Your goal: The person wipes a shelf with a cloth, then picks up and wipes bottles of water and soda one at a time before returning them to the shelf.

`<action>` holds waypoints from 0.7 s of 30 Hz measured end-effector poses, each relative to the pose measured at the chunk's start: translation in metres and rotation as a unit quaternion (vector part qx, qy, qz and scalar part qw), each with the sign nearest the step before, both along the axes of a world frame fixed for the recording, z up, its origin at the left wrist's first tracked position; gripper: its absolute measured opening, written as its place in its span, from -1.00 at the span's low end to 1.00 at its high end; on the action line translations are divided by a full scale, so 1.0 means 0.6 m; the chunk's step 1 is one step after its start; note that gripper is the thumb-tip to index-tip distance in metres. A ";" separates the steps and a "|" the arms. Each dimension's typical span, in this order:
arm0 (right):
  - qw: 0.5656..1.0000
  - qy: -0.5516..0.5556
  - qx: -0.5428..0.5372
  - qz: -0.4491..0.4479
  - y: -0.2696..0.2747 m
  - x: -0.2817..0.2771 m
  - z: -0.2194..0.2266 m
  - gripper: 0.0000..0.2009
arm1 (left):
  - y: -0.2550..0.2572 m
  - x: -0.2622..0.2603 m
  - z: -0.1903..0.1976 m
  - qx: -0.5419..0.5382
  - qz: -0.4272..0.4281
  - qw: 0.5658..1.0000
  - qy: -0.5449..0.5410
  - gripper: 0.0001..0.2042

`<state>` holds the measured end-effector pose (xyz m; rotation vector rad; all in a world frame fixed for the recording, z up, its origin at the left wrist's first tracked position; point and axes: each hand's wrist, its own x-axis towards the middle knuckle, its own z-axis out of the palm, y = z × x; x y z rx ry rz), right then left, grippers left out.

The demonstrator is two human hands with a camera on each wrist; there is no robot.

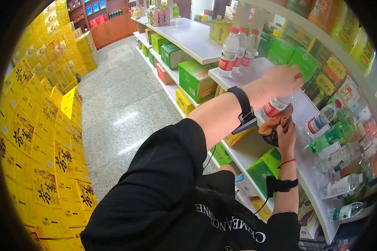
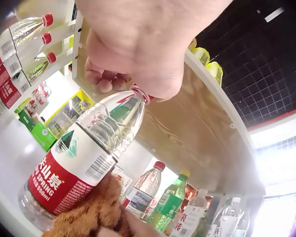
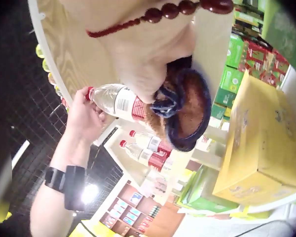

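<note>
A clear water bottle (image 2: 84, 153) with a red-and-white label leans at a slant over the white shelf. At its red cap (image 3: 89, 94), the fingers of my left hand (image 1: 282, 79) grip the top end. My right hand (image 1: 285, 136), with a red beaded bracelet at the wrist, holds a brown fluffy cloth (image 3: 193, 103) with dark blue edging. In the left wrist view the cloth presses against the lower label of the bottle. Part of the bottle's body is hidden behind the cloth and my right hand in the right wrist view.
Several similar red-capped bottles (image 1: 229, 52) stand upright on the shelf beyond my left hand. To the right, a row of drink bottles (image 1: 341, 186) lines the shelf (image 1: 295, 167). Green boxes (image 1: 197, 79) fill the lower shelves. Stacked yellow cartons (image 1: 42, 167) line the aisle's left side.
</note>
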<state>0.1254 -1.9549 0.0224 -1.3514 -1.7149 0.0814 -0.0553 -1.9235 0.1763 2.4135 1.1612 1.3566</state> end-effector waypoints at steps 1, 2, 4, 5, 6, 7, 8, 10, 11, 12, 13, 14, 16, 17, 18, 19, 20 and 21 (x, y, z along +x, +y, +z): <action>0.998 -0.052 -0.029 -0.017 0.005 0.008 -0.006 -0.48 | 0.003 0.003 -0.002 -0.001 0.014 1.000 0.001 -0.66; 0.998 -0.051 -0.028 -0.015 0.012 0.015 -0.003 -0.48 | 0.008 0.004 -0.003 -0.001 0.028 1.000 0.002 -0.65; 0.994 -0.008 -0.090 0.054 0.003 0.013 0.037 -0.50 | 0.006 0.004 -0.003 0.002 0.026 1.000 0.004 -0.65; 0.982 0.098 -0.104 0.122 -0.011 0.002 0.069 -0.54 | 0.006 0.004 -0.001 0.007 0.021 1.000 0.005 -0.65; 0.982 0.101 -0.101 0.122 -0.011 0.002 0.090 -0.54 | 0.002 0.003 0.003 0.010 0.021 1.000 0.007 -0.65; 0.983 0.145 -0.067 0.091 -0.009 0.004 0.104 -0.54 | -0.004 0.000 0.008 -0.001 0.015 1.000 0.004 -0.64; 0.980 0.188 -0.034 0.060 -0.008 0.006 0.118 -0.54 | -0.008 -0.002 0.011 -0.013 0.010 1.000 0.001 -0.64; 0.971 0.232 -0.003 0.059 -0.017 -0.003 0.159 -0.55 | -0.006 -0.002 0.012 -0.012 0.017 1.000 0.002 -0.62; 0.960 0.273 0.027 0.058 -0.021 -0.010 0.169 -0.57 | -0.006 0.000 0.012 -0.013 0.025 1.000 0.000 -0.61; 0.960 0.275 0.027 0.055 -0.022 -0.019 0.169 -0.57 | -0.003 0.001 0.010 -0.013 0.022 1.000 0.002 -0.61; 0.976 0.209 0.053 0.032 -0.024 -0.029 0.170 -0.53 | -0.001 0.002 0.008 -0.006 0.032 0.999 -0.007 -0.61; 0.986 0.143 0.079 0.008 -0.025 -0.033 0.168 -0.50 | 0.001 0.003 0.007 0.001 0.041 0.999 -0.015 -0.60; 0.985 0.133 0.111 0.007 -0.001 -0.036 0.120 -0.53 | -0.006 -0.001 0.009 0.005 0.036 0.999 -0.018 -0.61; 0.987 0.150 0.048 0.039 0.011 -0.027 0.093 -0.55 | -0.011 -0.004 0.011 0.008 0.033 0.999 -0.025 -0.61; 0.983 0.166 -0.015 0.072 0.012 -0.022 0.077 -0.56 | -0.013 -0.006 0.014 0.008 0.031 0.999 -0.023 -0.61; 0.988 0.102 -0.106 0.051 0.013 -0.017 0.064 -0.56 | -0.014 -0.009 0.016 0.002 0.026 0.999 -0.021 -0.62; 0.980 0.039 -0.196 0.029 0.009 -0.014 0.052 -0.55 | -0.015 -0.010 0.017 -0.005 0.021 1.000 -0.017 -0.62; 0.998 -0.029 -0.036 0.052 0.025 -0.001 0.000 -0.55 | -0.015 -0.010 0.017 -0.004 0.019 1.000 -0.013 -0.62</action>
